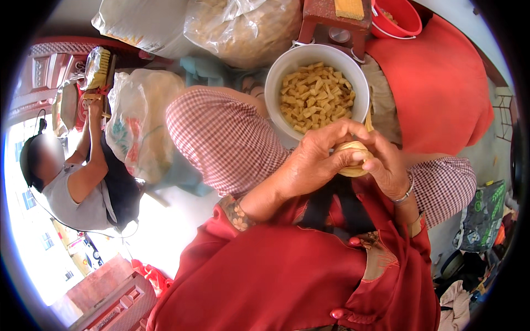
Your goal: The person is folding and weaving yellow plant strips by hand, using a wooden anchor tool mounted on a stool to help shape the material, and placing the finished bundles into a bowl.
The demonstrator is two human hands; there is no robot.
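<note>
My left hand (316,153) and my right hand (388,168) meet over my lap, with a silvery bangle on the right wrist. Both are closed around a pale yellow, layered strip (353,171) that is bent into a small roll. The thumbs press on it from above, and the fingers partly hide it. Just beyond the hands stands a round light-metal pot (270,94), holding many short yellow-brown folded pieces (316,91) of similar look. The material of the strip and pieces cannot be told.
Behind the pot are a dark red wooden stool (326,12), a large clear bag of pale pieces (243,33) and a red bucket (406,19). Red cloth (441,88) lies right. Another clear bag (143,105) stands left, near a person (83,187) handling something on a wooden bench.
</note>
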